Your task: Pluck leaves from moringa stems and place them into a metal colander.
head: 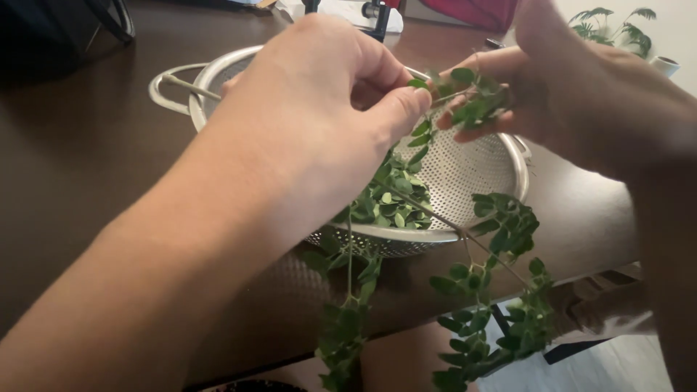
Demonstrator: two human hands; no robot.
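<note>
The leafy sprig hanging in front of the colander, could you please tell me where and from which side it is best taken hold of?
Grip the leafy sprig by its thin bare stem near the top, where the left hand and right hand pinch it over the metal colander. Come from above, pinching from the side: the stem is firm, while the leaflets below hang loose and would likely tear off.

Green small-leaved sprig (pixel 475 290) below right hand (pixel 581 94); silver perforated colander (pixel 472 170) under both hands, green leaves (pixel 392 199) inside; dark brown tabletop (pixel 80 145).
</note>
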